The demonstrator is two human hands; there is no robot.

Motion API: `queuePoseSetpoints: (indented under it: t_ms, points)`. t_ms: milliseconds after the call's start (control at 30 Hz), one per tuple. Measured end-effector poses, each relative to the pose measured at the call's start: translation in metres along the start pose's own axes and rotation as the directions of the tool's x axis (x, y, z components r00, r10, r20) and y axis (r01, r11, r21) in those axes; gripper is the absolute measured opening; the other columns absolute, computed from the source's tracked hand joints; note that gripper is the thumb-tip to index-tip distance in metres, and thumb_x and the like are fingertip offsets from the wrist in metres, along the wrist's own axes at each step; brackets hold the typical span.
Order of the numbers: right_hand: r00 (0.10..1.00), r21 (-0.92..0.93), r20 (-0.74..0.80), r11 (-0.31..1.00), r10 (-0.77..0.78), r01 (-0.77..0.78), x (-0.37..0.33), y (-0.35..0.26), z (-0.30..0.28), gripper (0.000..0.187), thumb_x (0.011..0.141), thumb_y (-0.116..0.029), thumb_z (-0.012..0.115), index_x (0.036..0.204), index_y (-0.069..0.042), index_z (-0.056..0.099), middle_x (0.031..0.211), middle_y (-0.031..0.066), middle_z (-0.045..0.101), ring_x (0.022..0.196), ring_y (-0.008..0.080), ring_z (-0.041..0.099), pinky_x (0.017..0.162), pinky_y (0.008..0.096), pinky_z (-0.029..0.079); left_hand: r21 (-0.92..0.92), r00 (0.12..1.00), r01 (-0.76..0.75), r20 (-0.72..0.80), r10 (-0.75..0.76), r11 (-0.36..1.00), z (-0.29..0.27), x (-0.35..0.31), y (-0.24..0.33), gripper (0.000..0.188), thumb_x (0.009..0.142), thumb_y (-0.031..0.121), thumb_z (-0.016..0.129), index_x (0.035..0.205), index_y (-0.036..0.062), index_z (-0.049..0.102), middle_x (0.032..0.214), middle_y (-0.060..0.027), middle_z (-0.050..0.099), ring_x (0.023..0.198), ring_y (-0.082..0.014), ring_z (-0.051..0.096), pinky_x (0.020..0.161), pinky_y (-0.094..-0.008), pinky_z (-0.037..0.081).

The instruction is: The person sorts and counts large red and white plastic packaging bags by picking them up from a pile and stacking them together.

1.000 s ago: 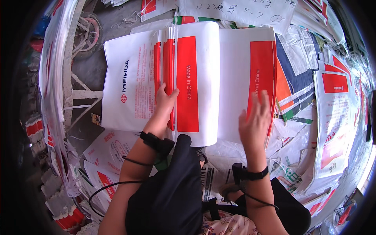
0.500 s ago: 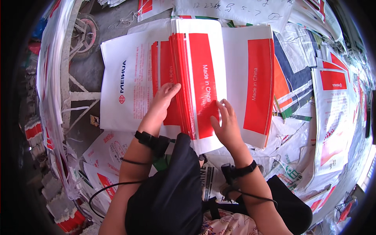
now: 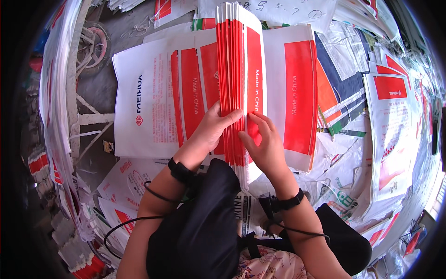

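The left hand (image 3: 214, 129) had its grip closed around a sheaf of red-and-white bags (image 3: 230, 83) bunched over flat bags (image 3: 134, 79), while the right hand's (image 3: 266, 149) grip, partly open, rested against its right side.

black wristbands (image 3: 289, 202) | thin black cables (image 3: 158, 216) | floral cloth (image 3: 274, 266) | black garment (image 3: 195, 228), perhaps trousers

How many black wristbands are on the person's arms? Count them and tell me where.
2: one black wristband below the left hand, another black wristband below the right hand. Neither is hidden.
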State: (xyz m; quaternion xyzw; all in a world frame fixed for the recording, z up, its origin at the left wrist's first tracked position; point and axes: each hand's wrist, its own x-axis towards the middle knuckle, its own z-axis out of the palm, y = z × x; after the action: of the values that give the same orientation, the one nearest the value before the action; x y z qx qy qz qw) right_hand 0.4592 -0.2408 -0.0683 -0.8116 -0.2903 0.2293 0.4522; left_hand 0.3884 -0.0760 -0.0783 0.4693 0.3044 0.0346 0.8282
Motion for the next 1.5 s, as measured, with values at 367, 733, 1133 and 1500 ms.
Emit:
queuePoseSetpoints:
  t_ms: [367, 733, 1133, 1500]
  points:
    - [0.970, 0.023, -0.243, 0.999, -0.026, 0.033, 0.001, 0.009, 0.003, 0.049, 0.089, -0.006, 0.063, 0.137, 0.000, 0.052, 0.121, 0.0221, 0.065, 0.098, 0.0376, 0.069, 0.083, 0.0417, 0.057, -0.015, 1.000, 0.007, 0.007, -0.007, 1.000, 0.006, 0.002, -0.007, 0.047, 0.096, 0.026, 0.072, 0.132, 0.0024, 0.054, 0.121, -0.0067, 0.065, 0.112, -0.0142, 0.062, 0.099, -0.0325, 0.050]
    - [0.993, -0.130, -0.116, 0.992, -0.015, 0.000, 0.000, -0.008, -0.008, 0.027, 0.087, -0.014, 0.069, 0.112, -0.005, 0.066, 0.102, 0.0181, 0.068, 0.086, 0.0381, 0.070, 0.073, 0.0431, 0.058, -0.008, 1.000, -0.004, -0.004, 0.004, 1.000, 0.007, 0.001, -0.006, 0.045, 0.096, 0.028, 0.072, 0.129, 0.0029, 0.056, 0.116, -0.0063, 0.067, 0.107, -0.0128, 0.063, 0.095, -0.0304, 0.051]
    - [0.990, -0.084, -0.099, 0.992, -0.098, 0.090, -0.002, 0.010, -0.009, 0.038, 0.088, -0.005, 0.063, 0.126, -0.006, 0.062, 0.105, 0.0206, 0.067, 0.086, 0.0375, 0.070, 0.075, 0.0428, 0.058, 0.000, 1.000, -0.006, -0.009, 0.006, 1.000, 0.010, 0.002, -0.007, 0.044, 0.094, 0.028, 0.074, 0.127, 0.0027, 0.058, 0.113, -0.0055, 0.067, 0.104, -0.0126, 0.064, 0.094, -0.0300, 0.051]
    - [0.974, -0.028, -0.226, 1.000, -0.017, 0.011, -0.001, 0.005, -0.009, 0.038, 0.088, -0.006, 0.066, 0.125, -0.006, 0.063, 0.102, 0.0176, 0.067, 0.087, 0.0346, 0.070, 0.077, 0.0415, 0.058, 0.039, 1.000, 0.004, 0.004, -0.004, 0.999, 0.011, 0.001, -0.004, 0.046, 0.095, 0.032, 0.073, 0.127, 0.0032, 0.058, 0.113, -0.0059, 0.067, 0.105, -0.0123, 0.063, 0.094, -0.0298, 0.051]
